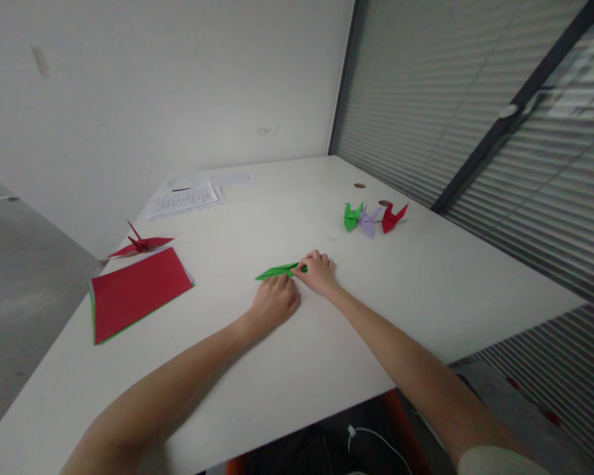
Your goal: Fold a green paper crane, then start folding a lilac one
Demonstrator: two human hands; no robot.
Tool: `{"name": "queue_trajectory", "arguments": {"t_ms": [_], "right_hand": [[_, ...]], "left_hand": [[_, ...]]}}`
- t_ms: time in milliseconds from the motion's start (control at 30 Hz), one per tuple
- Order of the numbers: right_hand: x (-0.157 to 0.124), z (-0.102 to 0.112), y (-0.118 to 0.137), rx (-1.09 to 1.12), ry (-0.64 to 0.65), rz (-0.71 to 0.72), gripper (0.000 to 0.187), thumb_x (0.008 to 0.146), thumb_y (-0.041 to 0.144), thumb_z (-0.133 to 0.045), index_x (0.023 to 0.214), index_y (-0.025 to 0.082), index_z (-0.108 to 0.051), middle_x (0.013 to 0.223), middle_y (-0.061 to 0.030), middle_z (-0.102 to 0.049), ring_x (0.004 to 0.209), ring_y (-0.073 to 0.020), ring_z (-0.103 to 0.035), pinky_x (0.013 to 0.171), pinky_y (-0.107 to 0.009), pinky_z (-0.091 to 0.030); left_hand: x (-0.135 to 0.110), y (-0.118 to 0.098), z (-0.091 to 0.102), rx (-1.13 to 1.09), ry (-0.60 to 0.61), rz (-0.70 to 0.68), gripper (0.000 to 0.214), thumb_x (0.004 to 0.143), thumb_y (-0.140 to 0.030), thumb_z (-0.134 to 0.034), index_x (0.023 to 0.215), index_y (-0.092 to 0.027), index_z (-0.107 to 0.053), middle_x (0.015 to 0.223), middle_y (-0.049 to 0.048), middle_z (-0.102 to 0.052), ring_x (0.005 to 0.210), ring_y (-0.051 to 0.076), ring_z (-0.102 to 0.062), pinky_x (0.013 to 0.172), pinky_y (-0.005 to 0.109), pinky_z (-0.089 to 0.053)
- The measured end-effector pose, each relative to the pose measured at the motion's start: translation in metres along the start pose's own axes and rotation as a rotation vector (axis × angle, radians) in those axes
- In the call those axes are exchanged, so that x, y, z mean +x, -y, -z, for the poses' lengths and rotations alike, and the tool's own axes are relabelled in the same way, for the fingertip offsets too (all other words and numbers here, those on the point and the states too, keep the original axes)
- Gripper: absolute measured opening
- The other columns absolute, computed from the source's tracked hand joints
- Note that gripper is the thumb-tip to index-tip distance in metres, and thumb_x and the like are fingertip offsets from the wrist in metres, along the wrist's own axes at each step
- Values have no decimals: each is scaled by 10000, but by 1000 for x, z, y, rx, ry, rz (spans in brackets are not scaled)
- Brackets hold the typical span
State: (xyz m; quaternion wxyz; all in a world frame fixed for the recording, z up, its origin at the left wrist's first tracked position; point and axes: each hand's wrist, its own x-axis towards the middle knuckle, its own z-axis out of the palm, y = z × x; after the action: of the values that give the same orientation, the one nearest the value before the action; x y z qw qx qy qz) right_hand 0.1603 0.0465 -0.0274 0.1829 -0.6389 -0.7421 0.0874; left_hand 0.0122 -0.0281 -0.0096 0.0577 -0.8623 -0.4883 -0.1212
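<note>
A narrow, pointed piece of folded green origami paper [276,271] lies on the white table in front of me. My left hand [276,300] is closed, its curled fingers pressing on the near edge of the paper. At the right end, my right hand [317,272] pinches the paper between thumb and fingers, covering part of that tip. The fingertips of both hands almost meet. Beyond them to the right stand finished paper cranes: a green crane [352,217], a lilac crane [367,222] and a red crane [394,218].
On the left lies a stack of coloured paper [141,293], red on top with green beneath. A larger red crane [141,246] sits just behind it. Printed sheets [185,200] with a dark pen lie further back. Window blinds [539,198] run along the table's right side.
</note>
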Motion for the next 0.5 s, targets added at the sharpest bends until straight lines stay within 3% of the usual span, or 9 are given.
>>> {"name": "queue_trajectory", "arguments": {"t_ms": [500], "right_hand": [[-2,2,3,5,5,-2,362,835,580,-536,827,262,-709,1122,-70,-542,1071,-266,-455,903,-417,-322]], "left_hand": [[-1,1,0,3,7,0,209,902,-262,-454,917,-139,-622,929,115,-620,859,238,-602,780,368,-489]]}}
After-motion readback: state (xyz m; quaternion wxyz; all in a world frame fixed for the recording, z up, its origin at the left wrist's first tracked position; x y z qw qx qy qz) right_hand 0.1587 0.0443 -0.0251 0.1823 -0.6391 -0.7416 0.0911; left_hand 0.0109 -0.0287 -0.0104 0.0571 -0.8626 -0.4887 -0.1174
